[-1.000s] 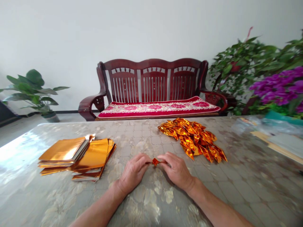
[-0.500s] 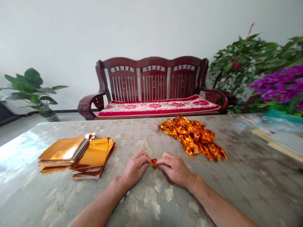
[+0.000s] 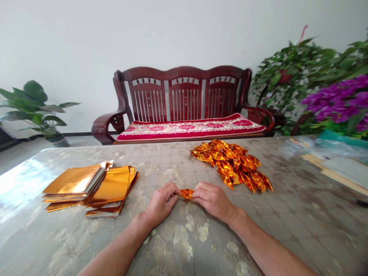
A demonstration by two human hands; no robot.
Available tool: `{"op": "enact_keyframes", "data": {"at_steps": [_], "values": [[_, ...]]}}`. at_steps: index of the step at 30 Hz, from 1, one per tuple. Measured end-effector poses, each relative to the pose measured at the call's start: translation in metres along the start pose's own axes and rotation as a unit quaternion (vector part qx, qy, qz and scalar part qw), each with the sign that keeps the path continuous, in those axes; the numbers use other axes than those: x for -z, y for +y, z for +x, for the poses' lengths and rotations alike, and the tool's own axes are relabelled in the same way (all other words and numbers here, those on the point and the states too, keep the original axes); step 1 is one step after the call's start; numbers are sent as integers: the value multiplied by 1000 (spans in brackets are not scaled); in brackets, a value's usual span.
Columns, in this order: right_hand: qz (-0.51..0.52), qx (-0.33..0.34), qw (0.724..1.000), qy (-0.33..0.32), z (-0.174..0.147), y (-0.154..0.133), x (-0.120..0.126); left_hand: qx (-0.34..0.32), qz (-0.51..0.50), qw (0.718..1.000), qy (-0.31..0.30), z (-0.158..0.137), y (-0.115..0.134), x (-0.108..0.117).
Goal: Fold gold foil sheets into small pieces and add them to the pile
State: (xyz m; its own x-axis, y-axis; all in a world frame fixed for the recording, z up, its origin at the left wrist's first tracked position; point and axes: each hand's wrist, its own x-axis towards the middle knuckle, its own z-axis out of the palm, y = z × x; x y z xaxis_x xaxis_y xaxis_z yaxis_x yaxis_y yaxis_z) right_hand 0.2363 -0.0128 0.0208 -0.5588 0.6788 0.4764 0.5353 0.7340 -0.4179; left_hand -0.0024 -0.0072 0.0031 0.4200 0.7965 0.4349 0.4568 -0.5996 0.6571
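A small orange foil piece (image 3: 186,194) sits between the two hands, midway across the table (image 3: 172,245) and closer to its near edge than the folded pile is. The left hand (image 3: 163,201) pinches one end between thumb and fingers, and the right hand (image 3: 214,200) pinches the other; each grip is closed on its tip, with no visible gap. Only the creased middle shows, and whether it touches the table or hangs just above it, I cannot tell.

Toward the left edge of the table lie two stacks of flat foil sheets, the left stack (image 3: 71,180) touching the right stack (image 3: 113,186). Near the far edge, right of centre, is a loose pile of folded foil (image 3: 230,161). Toward the far right corner there is some clear plastic (image 3: 299,146).

For good work on this piece, I judge that both hands should pinch with like force and stay level, so that the middle opens evenly and doesn't twist. Thin foil probably tears or takes stray creases if tugged, so a gentle, steady pull seems best, with the fingertips kept at the very ends and off the middle.
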Motion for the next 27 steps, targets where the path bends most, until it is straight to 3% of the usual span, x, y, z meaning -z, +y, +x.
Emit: {"op": "enact_keyframes", "data": {"at_steps": [6, 17, 27], "values": [[-3, -12, 1000, 9, 0, 4, -2, 0, -11, 1000, -11, 0, -2, 0], [16, -14, 999, 25, -1, 6, -2, 56, 10, 998, 19, 1, -4, -2], [40, -44, 998, 35, -2, 7, -10, 21, -9, 999, 31, 1, -2, -1]]}}
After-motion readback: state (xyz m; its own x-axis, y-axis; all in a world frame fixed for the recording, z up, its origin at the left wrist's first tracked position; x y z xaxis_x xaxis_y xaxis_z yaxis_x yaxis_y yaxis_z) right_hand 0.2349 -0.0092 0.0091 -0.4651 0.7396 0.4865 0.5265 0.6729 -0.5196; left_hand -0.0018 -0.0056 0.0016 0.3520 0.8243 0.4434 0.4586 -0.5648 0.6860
